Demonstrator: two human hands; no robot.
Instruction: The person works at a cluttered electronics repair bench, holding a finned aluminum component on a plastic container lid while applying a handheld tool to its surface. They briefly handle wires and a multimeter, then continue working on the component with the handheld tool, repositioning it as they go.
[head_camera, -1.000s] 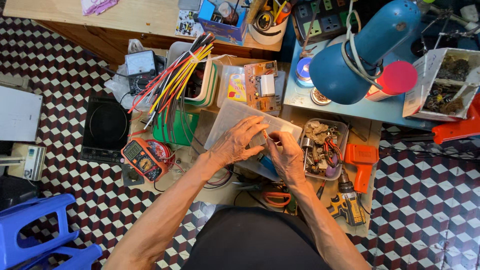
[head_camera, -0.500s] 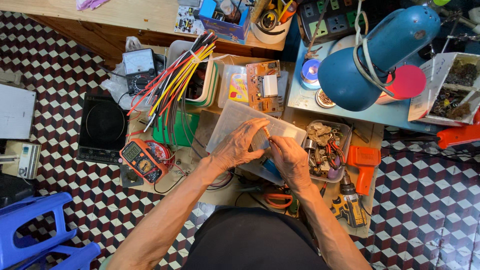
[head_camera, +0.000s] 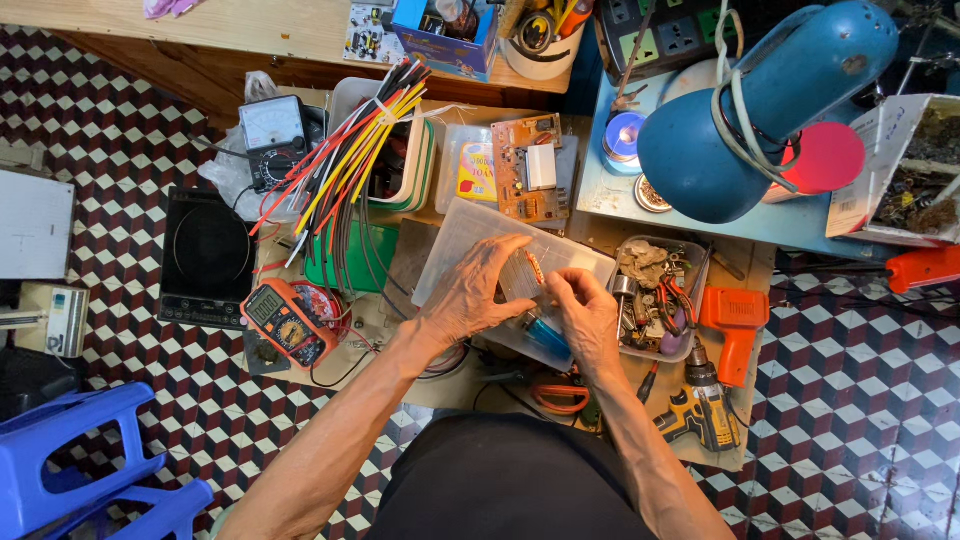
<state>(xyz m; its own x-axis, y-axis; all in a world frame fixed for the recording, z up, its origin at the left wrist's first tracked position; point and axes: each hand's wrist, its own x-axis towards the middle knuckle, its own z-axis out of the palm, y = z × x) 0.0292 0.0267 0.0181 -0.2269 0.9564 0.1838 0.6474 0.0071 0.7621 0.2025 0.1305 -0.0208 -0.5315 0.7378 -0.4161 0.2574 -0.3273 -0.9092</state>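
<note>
Small part: a thin orange-red component (head_camera: 536, 268), too small to name, is pinched at the fingertips over the clear compartment box (head_camera: 470, 232), in the middle of the low tabletop (head_camera: 740, 440).
Left hand: the left hand (head_camera: 478, 288) arches over the box, fingers curled, fingertips closed on the component.
Right hand: the right hand (head_camera: 588, 318) meets it from the other side, fingers pressed together at the same spot; whether it grips the part or only steadies it cannot be told.
Under the hands: a blue cylinder (head_camera: 548, 336) shows beneath them; what it is cannot be told.
Around: a tray of metal scraps (head_camera: 655, 300) sits just right of the box, a circuit board (head_camera: 530, 180) beyond it, a wire bundle (head_camera: 345, 160) and an orange multimeter (head_camera: 283, 322) to the left, an orange tool (head_camera: 734, 318) and a yellow cordless drill (head_camera: 706, 412) to the right.
Overhead: a blue desk lamp (head_camera: 765, 105).
Risk: the part looks slight, so a loosened pinch could likely drop it into a wrong compartment or among the clutter, where it would be hard to find; a hard squeeze might bend it.
</note>
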